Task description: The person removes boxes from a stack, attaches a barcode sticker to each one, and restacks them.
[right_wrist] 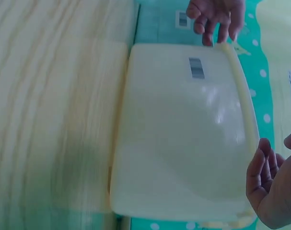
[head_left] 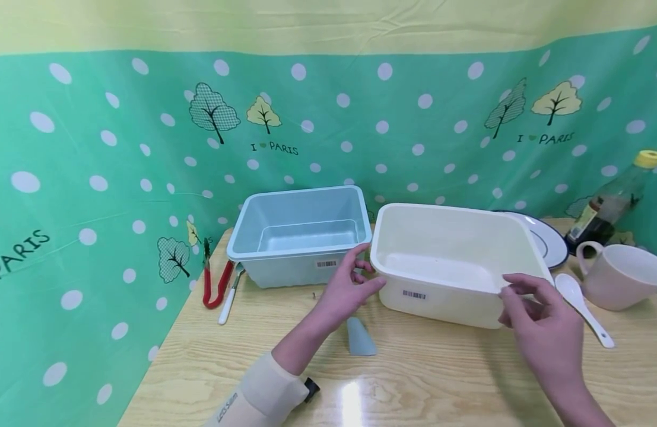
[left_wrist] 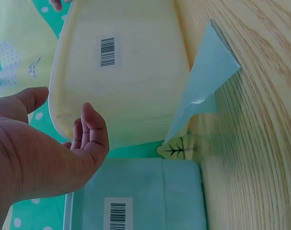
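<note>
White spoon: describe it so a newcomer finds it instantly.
On the right of the wooden table, look between the cream rectangular plastic tub and the pale pink mug. The glossy white ceramic soup spoon lies there, bowl upward; unlike the metal spoon far left, it is all white.

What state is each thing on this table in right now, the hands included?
cream tub: upright, empty, tilted slightly, between both hands
blue tub: upright, empty
left hand: fingers relaxed, at the cream tub's left corner
right hand: fingers loosely curled, at the tub's near right rim
mug: upright
bottle: capped, dark liquid low inside
white spoon: lying flat
red tongs: lying closed
</note>
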A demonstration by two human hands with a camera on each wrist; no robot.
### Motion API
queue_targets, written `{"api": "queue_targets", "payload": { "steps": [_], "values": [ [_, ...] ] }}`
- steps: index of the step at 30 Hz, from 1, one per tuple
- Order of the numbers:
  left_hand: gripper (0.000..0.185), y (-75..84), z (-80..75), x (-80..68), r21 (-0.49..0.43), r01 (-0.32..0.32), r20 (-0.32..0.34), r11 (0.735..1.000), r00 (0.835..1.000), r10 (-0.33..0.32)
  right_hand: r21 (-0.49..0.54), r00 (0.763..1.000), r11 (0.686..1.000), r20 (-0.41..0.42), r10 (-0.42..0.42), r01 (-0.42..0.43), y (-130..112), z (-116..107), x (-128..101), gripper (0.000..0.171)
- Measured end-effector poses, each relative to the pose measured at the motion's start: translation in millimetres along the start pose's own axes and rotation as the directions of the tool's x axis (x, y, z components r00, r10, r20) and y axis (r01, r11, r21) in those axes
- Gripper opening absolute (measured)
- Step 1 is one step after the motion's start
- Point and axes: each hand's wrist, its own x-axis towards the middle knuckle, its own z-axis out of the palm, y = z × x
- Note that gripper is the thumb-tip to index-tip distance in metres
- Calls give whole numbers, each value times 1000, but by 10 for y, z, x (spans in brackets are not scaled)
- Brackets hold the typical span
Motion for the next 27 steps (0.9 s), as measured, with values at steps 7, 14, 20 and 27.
{"api": "queue_targets", "payload": {
  "steps": [7,14,20,27],
  "values": [
    [75,10,13,5,20,-5,-10,1000,1000,5,-37,980,997,-192,60,-68,151,-167,189,21],
    [76,-6,7,16,4,2,-1,1000,1000,-2,1,984,984,-20,178,-178,407,-288,346,51],
    [77,-12,3,37,1,10,7,1000,1000,-10,64,944,986,305,129,-155,577,-272,396,82],
    [81,-16,65,19,35,-40,28,999,999,39,87,934,996,357,-19,-13,632,-237,417,90]
  ]
}}
